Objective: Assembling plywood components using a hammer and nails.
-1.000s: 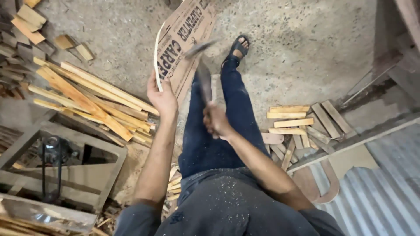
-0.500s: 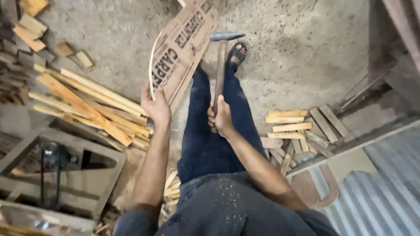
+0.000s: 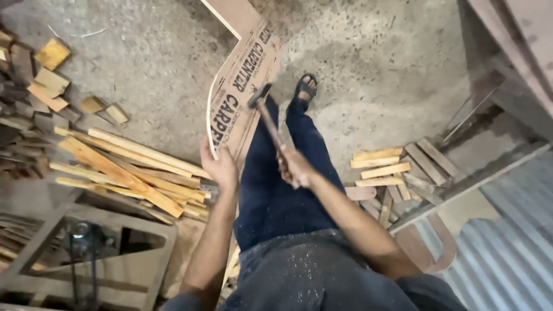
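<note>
- Wooden hammer handle sits clamped in the right hand, fingers wrapped round its lower end above the person's blue-trousered leg.
- The hammer slants up and away from that hand, its dark metal head just beside the printed face of the curved board.
- The left hand is closed on the near edge of the curved plywood board, thumb on the pale rim.
- The board rises from the left hand toward the top edge of the concrete floor, bending there like an elbow.
- A sandalled foot rests on the floor beyond the hammer head.
- Pale wood strips lie heaped at the floor's left side.
- Shorter wood offcuts lie at the right side, beside corrugated metal sheet.
</note>
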